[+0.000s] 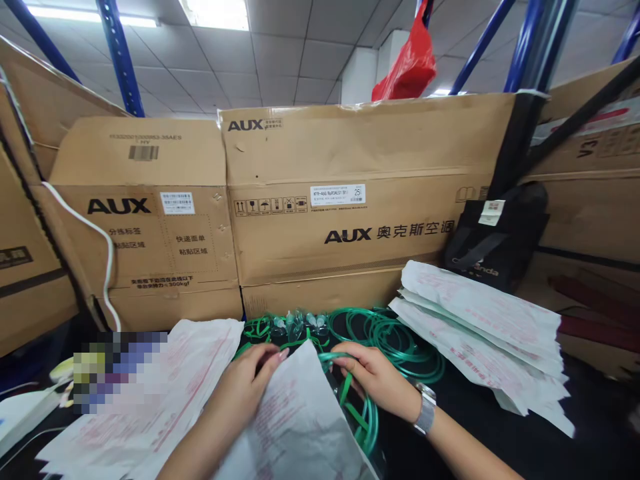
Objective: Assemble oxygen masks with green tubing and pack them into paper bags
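Observation:
In the head view my left hand [260, 370] pinches the upper edge of a white printed paper bag [295, 407] that lies slanted before me. Beside that bag, my right hand [367, 373] is closed on a coil of green tubing [371, 423], which hangs down along the bag's right side with a green strap in it. Whether any of the coil is inside the bag I cannot tell. Behind my hands lie more green tubing coils [395, 340] and several clear mask parts with green straps [295, 323].
A stack of white bags [480, 333] lies to the right, and more bags [150, 393] lie to the left. Large cardboard boxes [370, 153] wall off the back. A black bag [495, 240] hangs at the right rear. A white cable [107, 247] runs down the left.

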`<state>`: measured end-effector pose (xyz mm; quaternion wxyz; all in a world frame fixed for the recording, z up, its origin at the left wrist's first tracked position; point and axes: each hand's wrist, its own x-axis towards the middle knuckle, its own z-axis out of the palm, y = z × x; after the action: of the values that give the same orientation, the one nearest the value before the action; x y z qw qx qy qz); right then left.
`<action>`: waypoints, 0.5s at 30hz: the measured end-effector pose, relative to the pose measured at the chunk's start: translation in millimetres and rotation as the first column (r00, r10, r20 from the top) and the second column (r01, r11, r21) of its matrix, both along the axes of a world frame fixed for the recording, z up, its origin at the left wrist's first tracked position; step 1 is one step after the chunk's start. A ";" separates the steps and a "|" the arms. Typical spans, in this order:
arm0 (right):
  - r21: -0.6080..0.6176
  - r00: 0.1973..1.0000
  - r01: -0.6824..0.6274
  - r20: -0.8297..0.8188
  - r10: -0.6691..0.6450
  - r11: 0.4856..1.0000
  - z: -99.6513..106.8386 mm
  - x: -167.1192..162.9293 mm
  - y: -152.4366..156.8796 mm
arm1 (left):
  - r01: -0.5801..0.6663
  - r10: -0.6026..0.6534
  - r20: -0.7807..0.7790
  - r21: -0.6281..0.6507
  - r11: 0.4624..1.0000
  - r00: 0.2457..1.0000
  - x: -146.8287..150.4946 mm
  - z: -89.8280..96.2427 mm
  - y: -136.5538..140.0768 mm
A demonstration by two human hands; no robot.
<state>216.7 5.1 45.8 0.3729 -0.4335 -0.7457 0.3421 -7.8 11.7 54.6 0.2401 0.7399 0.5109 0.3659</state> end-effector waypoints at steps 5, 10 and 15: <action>0.193 0.977 -0.059 0.211 0.017 0.979 4.4 -2.0 -6.2 | 0.331 -0.271 0.206 -0.375 0.866 0.940 3.8 -9.6 0.1; 0.299 0.957 -0.113 0.290 0.023 0.947 6.6 -4.6 -12.3 | 0.267 -0.181 0.260 -0.354 0.896 0.949 12.1 -24.0 2.8; 0.309 0.864 -0.224 0.503 0.042 0.924 4.2 -15.7 -25.2 | 0.209 -0.134 0.256 -0.289 0.934 0.957 22.1 -26.1 -0.8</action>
<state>201.0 -20.2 50.0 0.2206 -0.3771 -0.8933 0.1061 14.3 11.0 28.5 0.4437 0.6865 0.4638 0.3418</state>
